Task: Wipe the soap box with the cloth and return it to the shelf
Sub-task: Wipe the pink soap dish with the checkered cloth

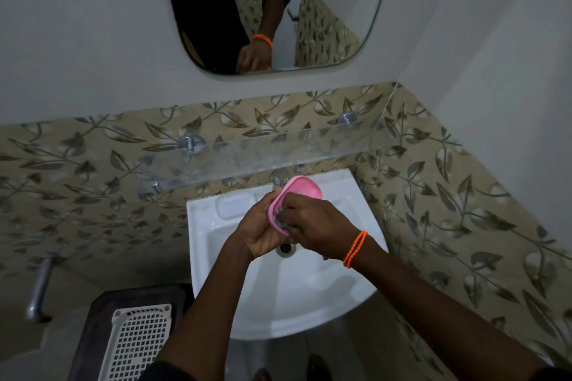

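The wiping step was in hand. Above the white ceramic basin [309, 288], the left hand [258, 233] gripped the pink oval plastic soap box [298, 193] from below, tilted. The right hand [315, 226] pinched a small grey cloth [283, 223] against its rim. Next, I judge, the wiped box should go up onto the clear glass shelf [278, 148].
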